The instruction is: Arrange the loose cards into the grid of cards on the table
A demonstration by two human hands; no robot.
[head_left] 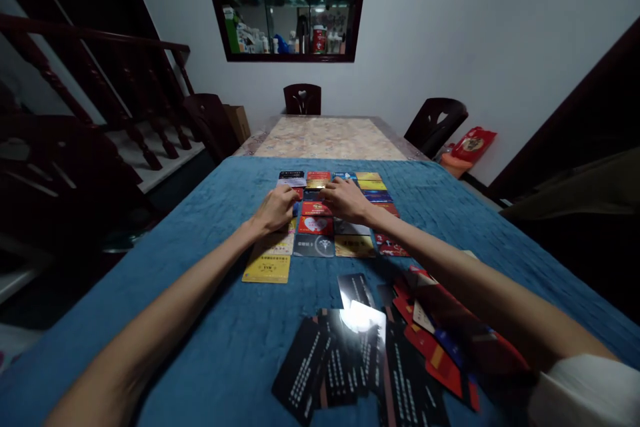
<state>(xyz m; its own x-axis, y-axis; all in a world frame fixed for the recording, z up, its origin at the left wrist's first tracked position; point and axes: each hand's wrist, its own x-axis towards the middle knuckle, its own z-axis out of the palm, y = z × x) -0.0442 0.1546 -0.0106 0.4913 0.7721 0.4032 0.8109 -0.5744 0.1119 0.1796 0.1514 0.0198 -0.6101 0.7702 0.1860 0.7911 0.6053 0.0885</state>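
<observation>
Rows of plastic cards lie edge to edge on a blue cloth (200, 240). In the second column a dark card (312, 195) sits between my two hands. My left hand (277, 209) has its fingers bent and drawn together at that card's left edge, covering part of the first column. At its right edge are the curled fingertips of my right hand (347, 200), whose palm hides cards of the third column. Just above is a red and gold card (319, 179). Nearer me are a red card with a heart (315, 225), a grey card (313, 245) and a yellow card (267, 269).
Loose black cards (303, 363) overlap at the table's near side, one with bright glare. Beside them, red cards (440, 363) spread beneath my right forearm. Beyond the cloth is the patterned tabletop (327, 137). Dark wooden chairs (435, 123) stand around it.
</observation>
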